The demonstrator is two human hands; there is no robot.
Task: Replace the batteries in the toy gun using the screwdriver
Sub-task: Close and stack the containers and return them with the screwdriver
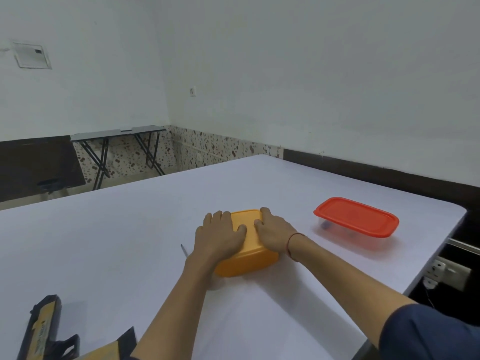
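gripping orange square plastic box [246, 263] with left hand [220, 236] and right hand [272, 233], fingers curled over lid's far edge; thin metal screwdriver [184, 250] just beside left wrist, black-and-yellow plastic toy gun [44, 331] lying near-left, closer to left hand.

A plain, sparsely furnished workroom is indicated: bare white walls [285, 74] are seen above a speckled terrazzo floor [181, 158], a folding table [119, 133] is set against the far wall, and a socket panel [447, 272] is mounted beside the large white table [117, 242].
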